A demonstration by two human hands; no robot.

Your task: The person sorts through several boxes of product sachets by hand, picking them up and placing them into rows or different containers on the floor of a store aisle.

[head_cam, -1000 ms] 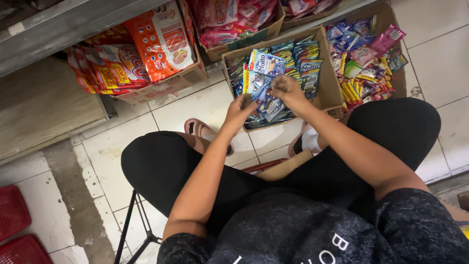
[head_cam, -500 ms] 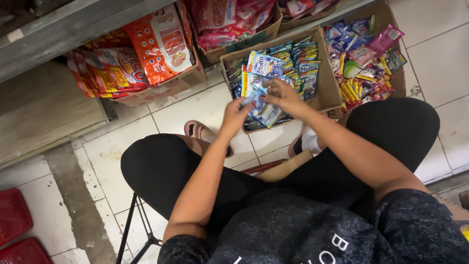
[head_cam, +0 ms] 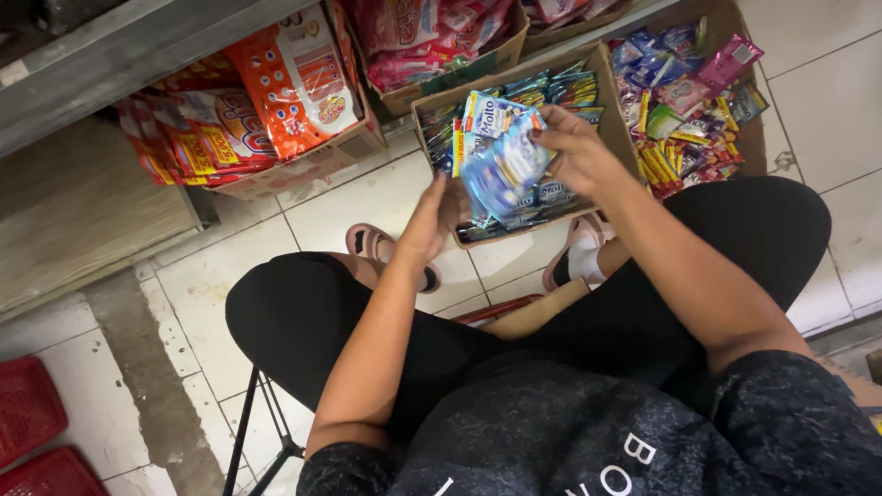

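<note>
So your right hand (head_cam: 577, 152) pinches blue sachet strip (head_cam: 503, 170) over cardboard box (head_cam: 614, 110); left hand (head_cam: 439, 216) open-fingered, touching strip's lower edge.

The floor (head_cam: 340, 207) is laid with pale square tiles, stained and dirty along the grout. Directly on it stand open cardboard boxes in a row. At eleven o'clock a box of orange and red packets (head_cam: 276, 101) leans against a grey shelf edge (head_cam: 119, 55). At twelve o'clock sits a box of blue sachets (head_cam: 514, 138), with a box of pink packets (head_cam: 432, 46) just behind it. At one o'clock a box of mixed colourful sachets (head_cam: 684, 101) stands. Red crates (head_cam: 37, 432) rest at eight o'clock, and black stool legs (head_cam: 253, 441) touch the tiles at seven o'clock.
</note>
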